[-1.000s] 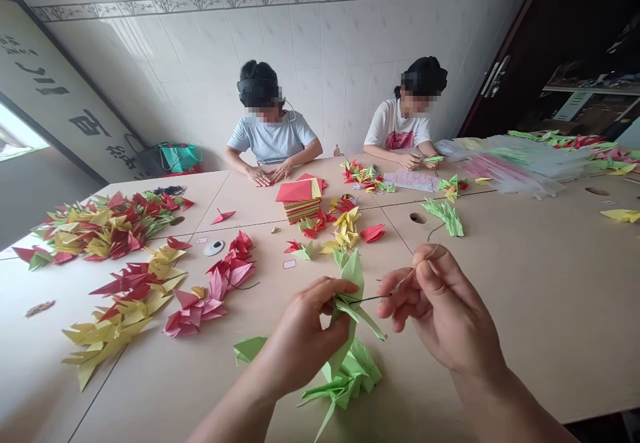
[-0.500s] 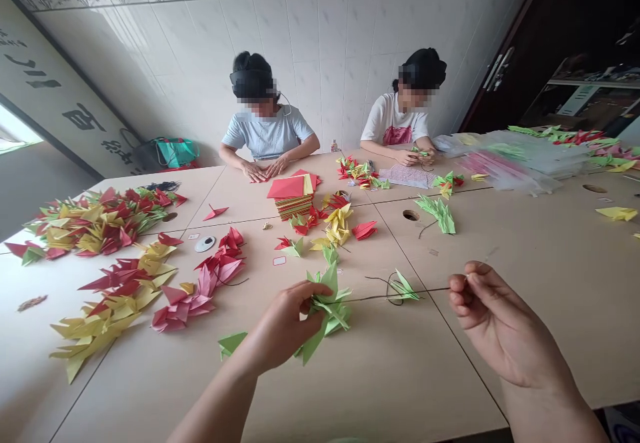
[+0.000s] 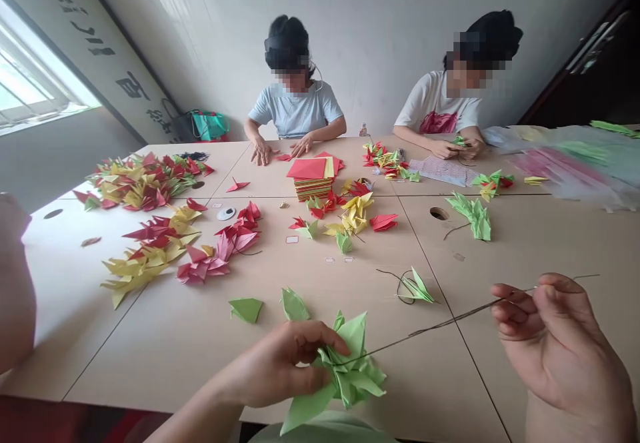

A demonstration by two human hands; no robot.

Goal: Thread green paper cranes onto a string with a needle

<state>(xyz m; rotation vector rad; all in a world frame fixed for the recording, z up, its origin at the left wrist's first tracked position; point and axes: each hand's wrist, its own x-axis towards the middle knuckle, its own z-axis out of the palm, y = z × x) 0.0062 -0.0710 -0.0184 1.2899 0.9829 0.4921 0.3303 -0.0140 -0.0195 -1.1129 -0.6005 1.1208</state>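
My left hand [image 3: 295, 363] grips a bunch of light green folded paper cranes [image 3: 353, 370] low over the table's near edge. A dark thread [image 3: 435, 324] comes out of the bunch and runs taut up to the right. At its other end my right hand [image 3: 560, 336] pinches the thread between thumb and forefinger, its other fingers curled. Past the fingertips a thin line, maybe a needle, sticks out. Beneath the thread lies a small green crane [image 3: 417, 288] with a loop of dark thread. Loose green folded pieces [image 3: 246, 310] rest just beyond my left hand.
A heap of mixed cranes [image 3: 143, 180] and strung yellow, red and pink rows fill the left. Mid-table stands a stack of coloured paper [image 3: 313, 180]. Two people [image 3: 295, 110] sit opposite, hands on paper pieces. Plastic bags [image 3: 575, 166] lie far right. Another person's arm [image 3: 15, 283] shows at left.
My left hand has come nearer with the green cranes. The right hand has moved further right, drawing the thread out. My view has shifted, and an arm has appeared at left.
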